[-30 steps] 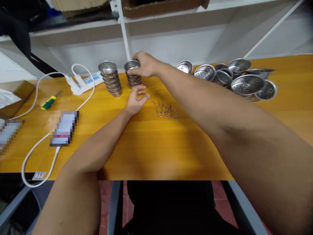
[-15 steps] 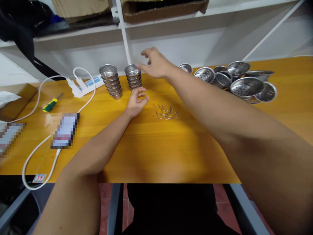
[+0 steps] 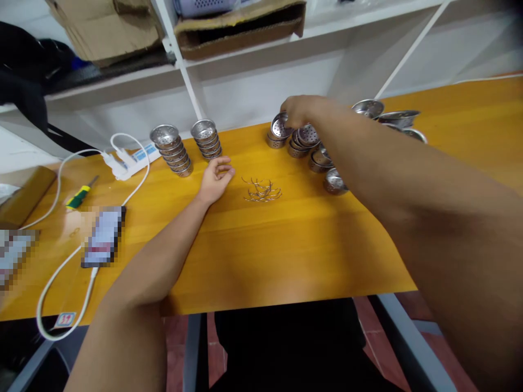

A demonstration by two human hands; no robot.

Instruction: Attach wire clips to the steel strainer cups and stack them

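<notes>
right hand [image 3: 303, 111] apparently touching cup [image 3: 280, 127] | wires [image 3: 263, 193] well inside table edge [image 3: 286, 299]

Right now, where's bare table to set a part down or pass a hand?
Widest: tabletop in front of the bent wires, between the forearms. Narrower: behind the wires, between the cup stack by the left hand and the scattered cups. Crowded: around the right hand, among those cups; left side, with phone, screwdriver, power strip.
</notes>
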